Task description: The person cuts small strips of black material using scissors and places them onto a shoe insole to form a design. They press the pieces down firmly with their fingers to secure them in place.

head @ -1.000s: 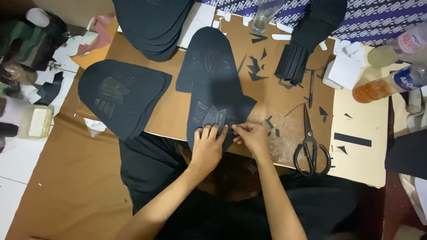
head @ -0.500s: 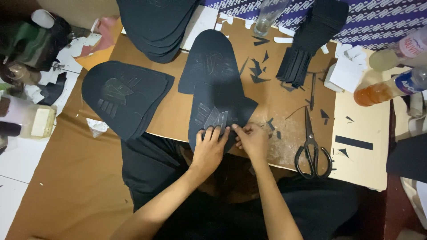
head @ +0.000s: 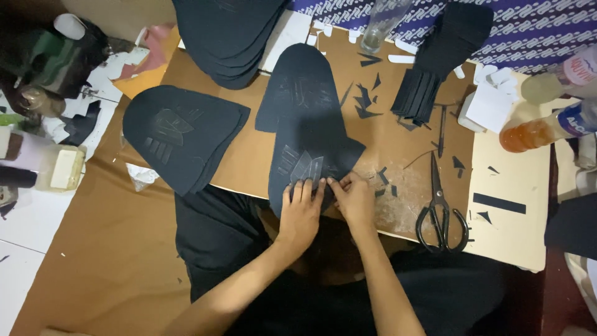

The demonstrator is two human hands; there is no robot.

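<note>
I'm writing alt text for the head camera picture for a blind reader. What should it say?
Seen from above, a person's left hand and right hand press their fingertips on a black fabric piece lying on a brown board. Black scissors lie to the right, a second black fabric piece to the left.

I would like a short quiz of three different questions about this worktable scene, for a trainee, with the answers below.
1. True or false: both hands, the left hand and the right hand, rest on the black fabric piece.
2. Multiple choice: where do the scissors lie? A) to the person's right of the hands, on the cardboard sheet; B) on the stack of black pieces; C) in the left hand.
3. Fill in: the plastic bottle at the right edge holds an ______ liquid.

Key: 1 true; 2 A; 3 orange.
</note>
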